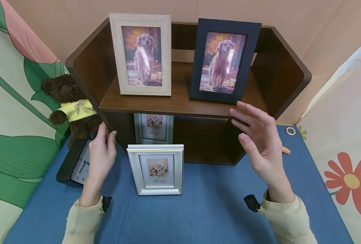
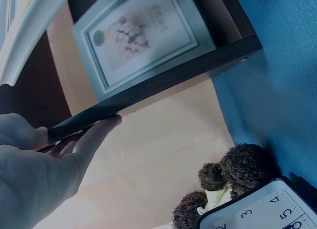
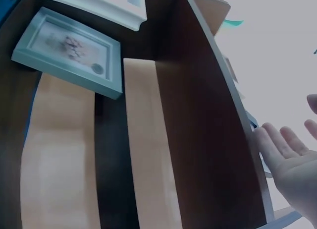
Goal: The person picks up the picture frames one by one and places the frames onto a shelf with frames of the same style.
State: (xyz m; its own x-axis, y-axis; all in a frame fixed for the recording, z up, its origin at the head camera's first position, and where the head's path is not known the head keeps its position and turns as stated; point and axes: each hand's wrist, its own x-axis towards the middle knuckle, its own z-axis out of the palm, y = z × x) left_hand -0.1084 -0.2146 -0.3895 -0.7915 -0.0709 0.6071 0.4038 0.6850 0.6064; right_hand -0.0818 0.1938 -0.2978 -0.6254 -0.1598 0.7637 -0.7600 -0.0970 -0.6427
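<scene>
Counted four picture frames: two on the shelf [image 1: 180, 101], one under, one before it; one bear [image 1: 70, 101]; one clock [image 1: 76, 162]; apparently one ring [image 1: 290, 130].

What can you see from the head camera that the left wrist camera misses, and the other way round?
Only the head view shows the two dog photos, in a pale frame and a dark frame on the upper shelf, the silver frame standing on the blue table, the right hand open beside the shelf, and a small ring.

Only the left wrist view shows, close up, the left hand's fingers touching the shelf's dark side edge.

Both show the left hand, the teddy bear, the clock and the flower picture inside the lower shelf.
</scene>
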